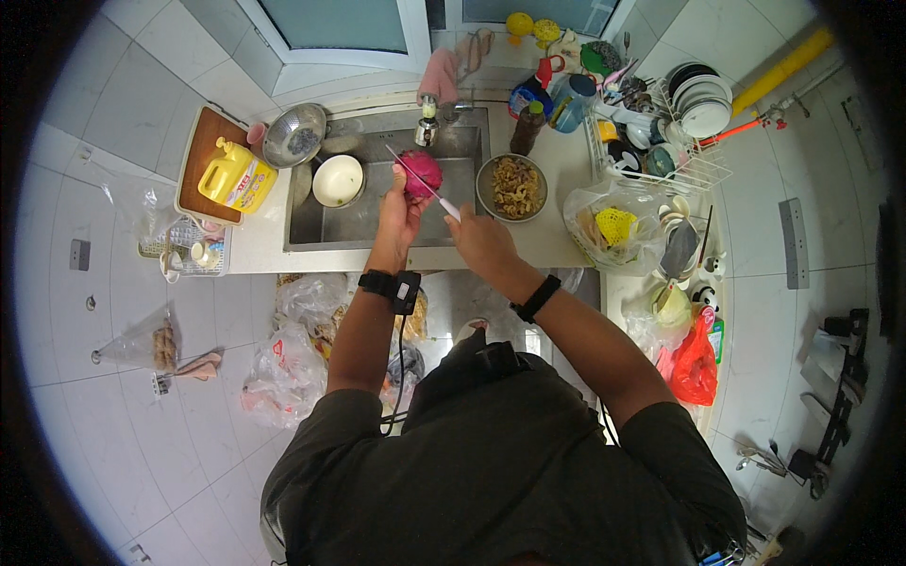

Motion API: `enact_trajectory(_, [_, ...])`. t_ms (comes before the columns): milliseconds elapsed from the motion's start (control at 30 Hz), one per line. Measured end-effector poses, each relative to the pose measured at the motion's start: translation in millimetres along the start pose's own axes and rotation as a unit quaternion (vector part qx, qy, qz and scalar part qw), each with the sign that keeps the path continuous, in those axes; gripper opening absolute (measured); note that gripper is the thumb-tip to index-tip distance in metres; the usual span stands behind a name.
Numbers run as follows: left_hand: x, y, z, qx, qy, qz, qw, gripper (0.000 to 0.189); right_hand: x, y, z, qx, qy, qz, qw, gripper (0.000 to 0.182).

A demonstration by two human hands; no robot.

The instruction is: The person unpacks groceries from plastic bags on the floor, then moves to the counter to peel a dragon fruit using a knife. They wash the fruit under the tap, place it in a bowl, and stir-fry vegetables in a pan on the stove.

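Observation:
Over the steel sink [354, 237], my left hand [402, 212] holds a pink dragon fruit [422, 172] from below and the left. My right hand [483, 239] grips the pale handle of a knife [419, 179]. Its blade runs diagonally up and left across the fruit. Whether the edge has entered the skin I cannot tell. A white bowl [337, 180] sits in the sink left of my left hand. To the right, on the counter, a bowl [483, 201] holds brown food pieces, close to my right hand.
A metal colander [289, 134] leans at the sink's left corner beside a yellow jug [237, 177] on a brown tray [205, 152]. The faucet [427, 131] stands behind the fruit. Rightward are a dark bottle [527, 129], a dish rack [697, 177] and a plastic bag [616, 247].

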State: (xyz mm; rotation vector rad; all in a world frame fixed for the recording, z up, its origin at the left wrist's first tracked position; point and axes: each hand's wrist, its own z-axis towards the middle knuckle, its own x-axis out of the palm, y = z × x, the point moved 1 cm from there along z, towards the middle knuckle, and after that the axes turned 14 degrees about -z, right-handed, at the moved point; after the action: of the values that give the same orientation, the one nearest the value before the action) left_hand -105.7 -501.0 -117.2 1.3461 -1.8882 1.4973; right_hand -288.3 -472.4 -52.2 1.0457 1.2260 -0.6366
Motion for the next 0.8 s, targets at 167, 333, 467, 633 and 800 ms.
enact_trajectory(167, [1.7, 8.6, -3.7, 0.069, -0.012, 0.009, 0.997, 0.043, 0.4, 3.4, 5.7, 0.013, 0.004, 0.013, 1.0, 0.036])
enact_trajectory(333, [-1.1, 8.7, -4.7, 0.11, 0.003, 0.005, 0.994, 0.04, 0.1, 6.2, 10.2, -0.006, 0.013, -0.003, 1.0, 0.036])
enact_trajectory(467, [-0.7, 12.6, -8.9, 0.141, 0.039, 0.042, 0.988, 0.039, 1.9, 9.8, 15.3, -0.011, -0.016, 0.019, 1.0, 0.039])
enact_trajectory(633, [-1.2, 13.9, -8.7, 0.169, 0.044, -0.023, 0.984, 0.028, 5.7, 13.6, 20.2, 0.009, 0.019, -0.009, 1.0, 0.04])
enact_trajectory(800, [-12.3, -7.6, -4.9, 0.112, 0.023, -0.065, 0.991, 0.037, 7.3, 21.3, 15.5, 0.002, 0.044, -0.039, 0.998, 0.04])
